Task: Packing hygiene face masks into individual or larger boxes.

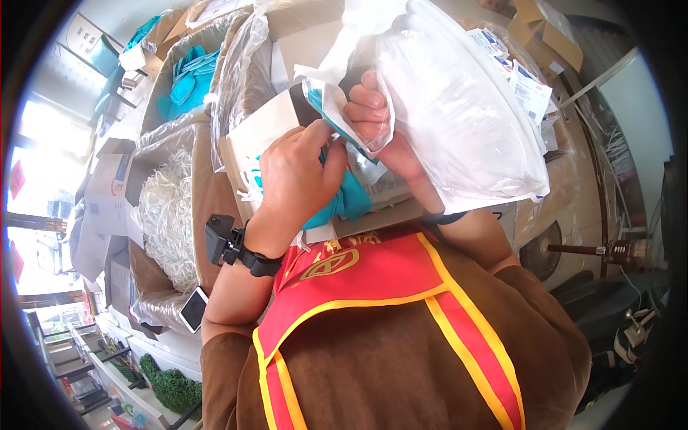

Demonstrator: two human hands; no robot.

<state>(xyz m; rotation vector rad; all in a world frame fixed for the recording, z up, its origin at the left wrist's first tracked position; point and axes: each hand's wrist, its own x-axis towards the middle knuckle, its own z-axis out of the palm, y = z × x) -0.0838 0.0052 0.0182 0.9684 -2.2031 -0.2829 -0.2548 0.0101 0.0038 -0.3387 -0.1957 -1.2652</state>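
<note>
My left hand (297,172) is closed in a pinch at the edge of a folded teal cloth piece (337,122), which sits at the mouth of a small white plastic bag (315,73). The curled fingers of my right hand (373,118) grip this bag from the other side. Over my right forearm spreads a large translucent white plastic sheet or bag (466,107); whether it joins the small one, I cannot tell. More teal cloth (347,201) with white ties lies just below my hands, in an open cardboard box (261,132).
To the left, a plastic-lined carton (193,125) holds teal pieces, and another carton holds a heap of white strings (168,215). A phone (193,309) rests at that carton's near corner. White printed packets (527,89) lie at the right, with an open cardboard box (545,36) beyond.
</note>
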